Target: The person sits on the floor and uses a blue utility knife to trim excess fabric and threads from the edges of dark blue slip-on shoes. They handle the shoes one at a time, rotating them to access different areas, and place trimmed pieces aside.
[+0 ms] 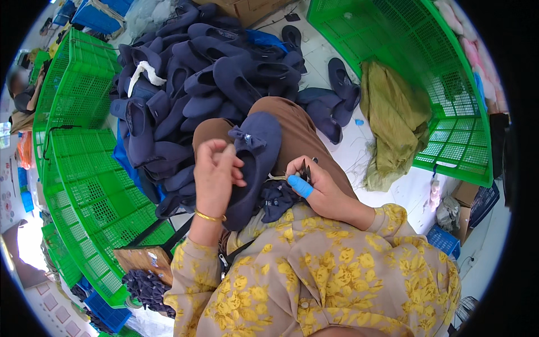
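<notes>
A navy fabric shoe (pixel 272 137) rests on my lap, toe pointing away from me. A small navy bow (pixel 250 139) sits on its upper. My left hand (pixel 215 173) is over the shoe's left side, fingers curled in and fingertips close together; whatever they may pinch is too small to make out. To the right of the shoe, my right hand (pixel 320 188) is closed around small black thread snips (pixel 305 170), blades pointing up. Blue tape (pixel 300 186) wraps a digit of that hand. More navy bows (pixel 278 200) lie in my lap, below the shoe.
A big heap of navy shoes (pixel 196 73) lies beyond my knees, a white strip (pixel 145 76) on top. Green plastic crates stand left (pixel 84 196) and right (pixel 393 33). An olive cloth (pixel 393 123) hangs from the right crate. Bunched navy bows (pixel 147 289) sit lower left.
</notes>
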